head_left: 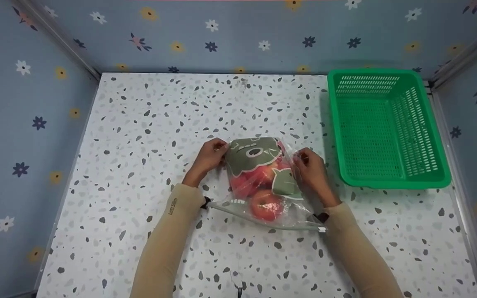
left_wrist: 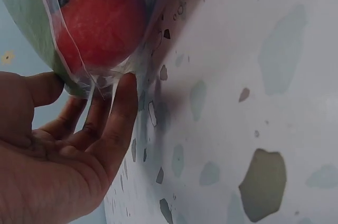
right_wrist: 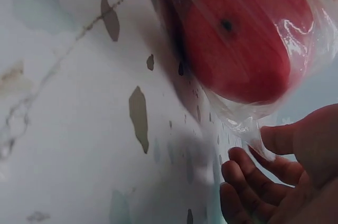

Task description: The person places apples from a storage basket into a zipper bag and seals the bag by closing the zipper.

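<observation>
A clear zip bag (head_left: 249, 154) with a green printed pattern lies on the speckled tabletop, with several red apples (head_left: 266, 205) inside. My left hand (head_left: 209, 158) pinches the bag's far left side; in the left wrist view, its thumb and fingertips are on either side of the plastic below an apple (left_wrist: 105, 26). On the far right side, my right hand (head_left: 312, 171) pinches a fold of the bag, which the right wrist view shows beneath another apple (right_wrist: 237, 39). The zip edge faces me, its white slider (head_left: 322, 229) at the right end.
A green plastic basket (head_left: 396, 182) with slotted walls stands at the back right of the table (head_left: 147, 111), holding nothing. Blue flowered panels (head_left: 238, 29) enclose the table at the back and both sides.
</observation>
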Available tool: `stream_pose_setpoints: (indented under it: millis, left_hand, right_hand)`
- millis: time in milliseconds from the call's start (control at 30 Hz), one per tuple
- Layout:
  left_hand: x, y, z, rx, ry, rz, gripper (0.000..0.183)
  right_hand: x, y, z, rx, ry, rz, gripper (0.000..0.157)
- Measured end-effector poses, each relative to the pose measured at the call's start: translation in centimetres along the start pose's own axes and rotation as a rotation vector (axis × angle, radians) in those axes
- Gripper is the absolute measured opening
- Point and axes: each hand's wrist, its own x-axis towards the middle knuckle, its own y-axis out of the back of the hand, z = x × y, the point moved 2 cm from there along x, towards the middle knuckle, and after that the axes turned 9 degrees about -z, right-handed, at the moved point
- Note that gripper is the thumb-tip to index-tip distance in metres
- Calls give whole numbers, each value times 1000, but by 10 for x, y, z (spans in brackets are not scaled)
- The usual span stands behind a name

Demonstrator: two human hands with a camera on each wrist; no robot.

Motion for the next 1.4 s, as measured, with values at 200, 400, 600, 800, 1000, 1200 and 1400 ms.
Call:
stream_pose_setpoints:
  millis: [200, 400, 600, 800, 1000, 1200, 1400]
  left_hand:
    - [-1, 2, 0, 13, -43, 12, 17]
    - [-2, 6, 5, -20, -95, 46, 13]
    - [0, 8, 15, -88, -228, 59, 12]
    - [1, 10, 27, -90, -309, 98, 12]
    - [4, 12, 38, -112, -380, 170, 12]
    - [10, 11, 53, -139, -448, 245, 11]
    - [22, 12, 65, -115, -472, 310, 15]
  right_hand:
    - [1, 2, -3, 13, 0, 19, 10]
    - [3, 8, -13, 11, 54, 55, 9]
    - [5, 20, -25, 36, 165, 128, 6]
    - [8, 34, -39, 13, 252, 177, 7]
    - [12, 47, -54, 1, 309, 222, 8]
    - [20, 58, -66, 4, 299, 269, 6]
    - [30, 66, -75, -27, 223, 288, 8]
